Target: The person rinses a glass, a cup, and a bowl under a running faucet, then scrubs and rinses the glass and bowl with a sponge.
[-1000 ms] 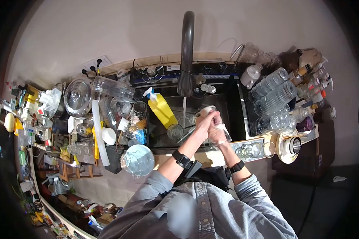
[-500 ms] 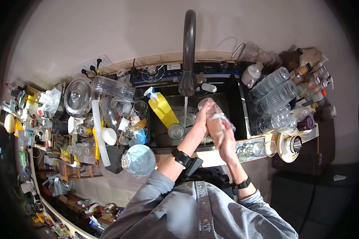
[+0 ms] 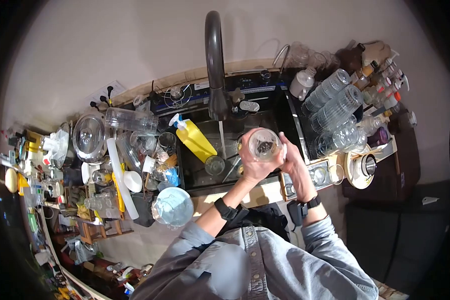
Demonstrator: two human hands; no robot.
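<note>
A clear drinking glass is held over the right part of the sink, its round opening turned up towards me. My left hand wraps round its near left side, fingers closed. On the right side, my right hand curls against the same glass, with something white, like suds or a sponge, showing at the fingers. Water runs from the dark faucet just left of the hands. A yellow bottle with a blue-and-white top lies in the sink, and a small glass is beside its lower end.
Ribbed clear glasses lie stacked on the right counter, with bottles behind them. A tray of glass items sits at the sink's near right. Jars, a glass lid and a translucent bowl crowd the left.
The glass has turned from lying lengthwise between my hands to showing its round opening upwards. My right hand has shifted up along its side. The view has swung slightly to the right.
</note>
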